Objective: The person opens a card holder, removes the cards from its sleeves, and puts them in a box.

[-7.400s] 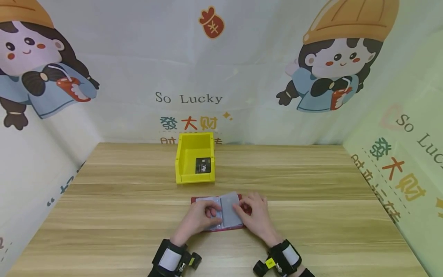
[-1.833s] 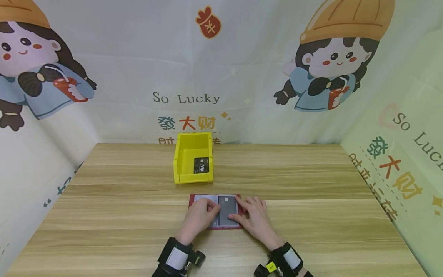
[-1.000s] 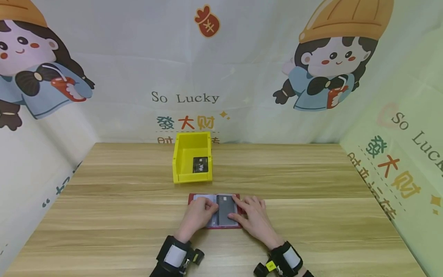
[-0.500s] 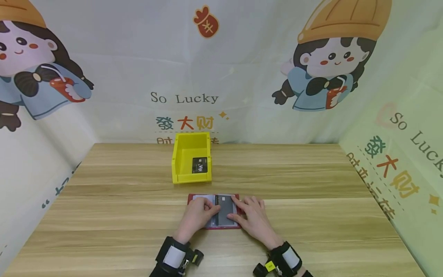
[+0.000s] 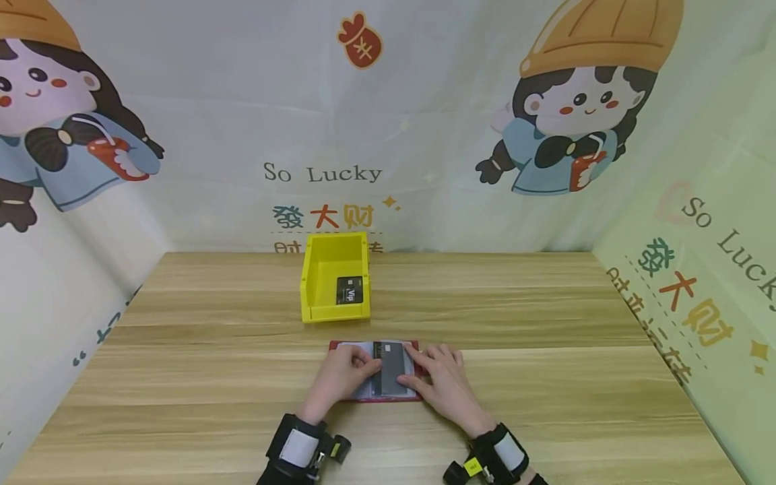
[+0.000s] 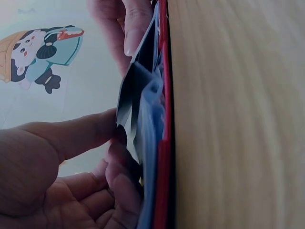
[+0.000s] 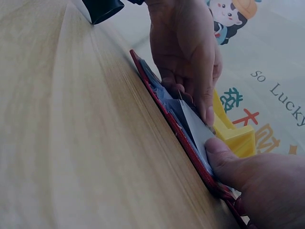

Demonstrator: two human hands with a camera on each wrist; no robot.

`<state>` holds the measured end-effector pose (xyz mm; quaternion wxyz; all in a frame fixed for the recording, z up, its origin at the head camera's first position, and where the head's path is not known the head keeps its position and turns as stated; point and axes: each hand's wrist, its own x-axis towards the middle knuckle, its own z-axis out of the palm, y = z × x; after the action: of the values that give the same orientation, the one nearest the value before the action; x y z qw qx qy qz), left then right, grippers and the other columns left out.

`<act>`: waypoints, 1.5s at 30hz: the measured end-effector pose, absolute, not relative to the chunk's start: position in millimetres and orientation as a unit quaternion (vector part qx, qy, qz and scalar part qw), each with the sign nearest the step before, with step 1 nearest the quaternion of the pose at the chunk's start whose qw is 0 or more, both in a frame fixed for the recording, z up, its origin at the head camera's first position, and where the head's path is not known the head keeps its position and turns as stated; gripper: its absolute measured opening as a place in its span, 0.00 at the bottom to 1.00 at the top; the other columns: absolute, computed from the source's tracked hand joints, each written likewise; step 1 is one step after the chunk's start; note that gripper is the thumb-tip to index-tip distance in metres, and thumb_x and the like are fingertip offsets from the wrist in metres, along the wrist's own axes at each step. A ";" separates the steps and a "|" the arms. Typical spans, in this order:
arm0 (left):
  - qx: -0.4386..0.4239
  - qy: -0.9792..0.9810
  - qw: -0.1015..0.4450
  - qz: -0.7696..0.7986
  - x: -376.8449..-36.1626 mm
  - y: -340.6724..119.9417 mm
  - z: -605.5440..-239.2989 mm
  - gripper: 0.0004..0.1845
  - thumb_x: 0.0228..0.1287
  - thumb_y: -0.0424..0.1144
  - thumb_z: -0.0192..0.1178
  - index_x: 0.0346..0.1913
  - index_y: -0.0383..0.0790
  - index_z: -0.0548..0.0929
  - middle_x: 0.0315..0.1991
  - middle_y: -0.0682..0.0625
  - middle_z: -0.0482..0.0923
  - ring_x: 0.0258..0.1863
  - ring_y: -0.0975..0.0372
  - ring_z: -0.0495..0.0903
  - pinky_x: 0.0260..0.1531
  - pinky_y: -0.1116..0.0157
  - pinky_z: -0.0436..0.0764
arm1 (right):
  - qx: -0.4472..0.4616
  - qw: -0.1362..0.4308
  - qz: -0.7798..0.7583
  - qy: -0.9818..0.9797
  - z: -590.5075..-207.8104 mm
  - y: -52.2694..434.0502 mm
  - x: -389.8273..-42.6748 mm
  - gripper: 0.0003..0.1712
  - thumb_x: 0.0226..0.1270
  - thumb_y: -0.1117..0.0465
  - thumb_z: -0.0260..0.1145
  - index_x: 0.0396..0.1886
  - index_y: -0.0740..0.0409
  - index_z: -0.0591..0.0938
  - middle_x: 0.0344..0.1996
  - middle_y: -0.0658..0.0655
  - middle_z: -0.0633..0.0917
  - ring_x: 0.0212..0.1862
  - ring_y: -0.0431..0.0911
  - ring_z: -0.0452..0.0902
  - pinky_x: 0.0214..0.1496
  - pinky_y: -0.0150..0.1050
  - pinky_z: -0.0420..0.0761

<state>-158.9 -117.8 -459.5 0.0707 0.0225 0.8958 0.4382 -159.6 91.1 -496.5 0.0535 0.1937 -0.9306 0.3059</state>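
A red-covered card holder [image 5: 333, 345] lies spread on the table, its clear sleeves [image 5: 364, 392] facing up. A dark grey card [image 5: 393, 370] with a small chip sits on the right-hand page, its left part over the fold. My left hand [image 5: 339, 380] pinches that card's left edge between thumb and fingers; in the left wrist view the card [image 6: 126, 90] bows up from the sleeves. My right hand [image 5: 445, 384] rests at the holder's right side, thumb and index finger spread and pressing on the page. In the right wrist view its thumb [image 7: 220, 153] lies on the card's near end.
A yellow bin [image 5: 335, 314] stands behind the holder, with a black VIP card [image 5: 349, 289] inside. Wood-grain tabletop [image 5: 545, 323] surrounds both. A printed cloth backdrop [image 5: 424, 135] rises behind and at the sides.
Earlier, both hands held a lifted grey sleeve page; then it lay flat with the grey card showing. Since then, the card has slid left with my left hand; my right hand has stayed.
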 end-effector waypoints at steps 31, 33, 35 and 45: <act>0.039 0.856 0.095 0.507 -169.8 -143.3 -468.3 0.08 0.65 0.38 0.65 0.33 0.36 0.84 0.22 0.56 0.71 0.25 0.64 0.69 0.26 0.71 0.64 | 0.196 0.050 0.307 -0.930 -497.0 91.5 -161.2 0.33 0.61 0.48 0.74 0.63 0.57 0.81 0.31 0.45 0.75 0.40 0.41 0.62 0.48 0.41 0.53; 0.036 0.853 0.098 0.511 -169.7 -144.3 -468.2 0.08 0.66 0.38 0.65 0.33 0.36 0.84 0.23 0.55 0.73 0.26 0.64 0.69 0.27 0.70 0.64 | 0.197 0.049 0.307 -0.930 -497.0 91.5 -161.0 0.33 0.61 0.48 0.74 0.63 0.57 0.81 0.31 0.46 0.75 0.40 0.41 0.62 0.48 0.41 0.53; 0.031 0.849 0.104 0.517 -169.6 -144.9 -468.4 0.08 0.66 0.39 0.64 0.34 0.36 0.84 0.23 0.55 0.73 0.27 0.64 0.69 0.28 0.70 0.64 | 0.197 0.048 0.309 -0.929 -496.9 91.5 -160.8 0.33 0.61 0.48 0.74 0.63 0.57 0.81 0.31 0.46 0.75 0.41 0.42 0.63 0.48 0.41 0.53; -0.005 0.823 0.123 0.554 -167.0 -147.3 -465.0 0.07 0.67 0.38 0.63 0.34 0.36 0.83 0.28 0.52 0.75 0.29 0.62 0.70 0.29 0.68 0.65 | 0.198 0.046 0.312 -0.928 -497.5 91.3 -161.0 0.33 0.61 0.48 0.74 0.63 0.57 0.81 0.31 0.45 0.74 0.41 0.42 0.63 0.47 0.41 0.53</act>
<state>-167.0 -147.3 -465.0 0.1234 -0.0052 0.8230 0.5544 -161.0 91.3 -497.5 0.0460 0.1977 -0.9282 0.3117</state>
